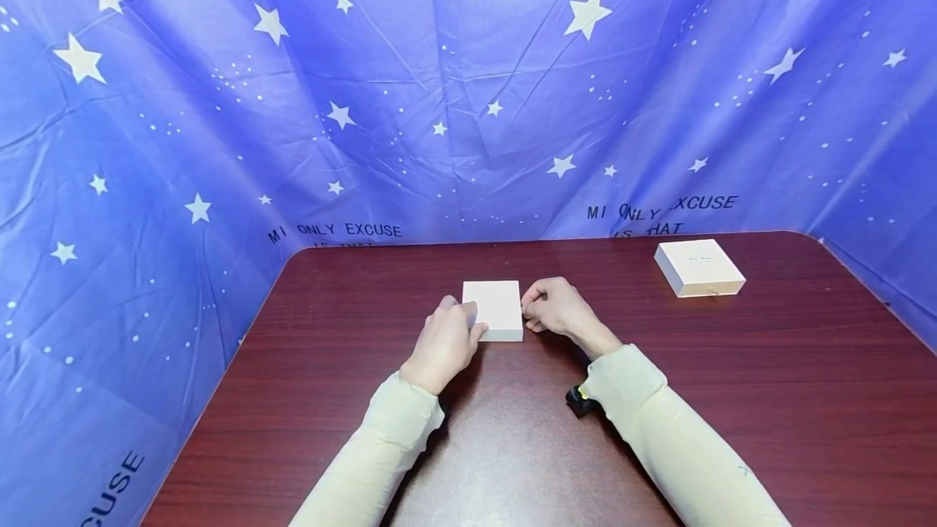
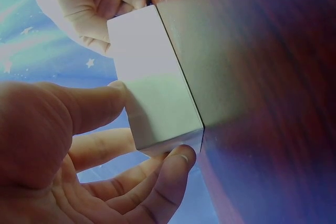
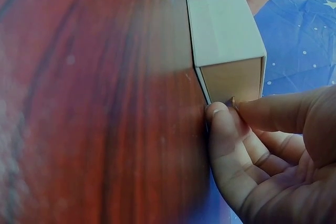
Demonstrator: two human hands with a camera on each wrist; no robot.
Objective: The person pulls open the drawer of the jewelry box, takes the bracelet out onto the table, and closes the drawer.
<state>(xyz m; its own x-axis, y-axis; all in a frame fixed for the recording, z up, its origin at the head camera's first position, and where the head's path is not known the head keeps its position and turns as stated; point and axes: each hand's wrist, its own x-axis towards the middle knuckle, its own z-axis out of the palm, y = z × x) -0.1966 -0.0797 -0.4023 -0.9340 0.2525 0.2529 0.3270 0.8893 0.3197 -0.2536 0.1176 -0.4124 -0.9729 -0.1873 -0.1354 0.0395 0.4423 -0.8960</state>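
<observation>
A small white box (image 1: 498,307) lies on the table before me. My left hand (image 1: 446,340) grips its left end, the thumb along one side and the fingers around the end, as the left wrist view shows. At the opposite end my right hand (image 1: 560,307) pinches a small pull tab (image 3: 234,102) between thumb and fingertips. That end is a tan panel (image 3: 231,81) framed by the white outer shell, seen in the right wrist view. The panel looks flush with the shell. What the box contains is hidden.
A second white box (image 1: 699,267) with faint print on top and a small tab on its tan front stands at the table's back right. The dark red wooden table (image 1: 351,291) ends at a blue curtain (image 1: 439,104) with white stars.
</observation>
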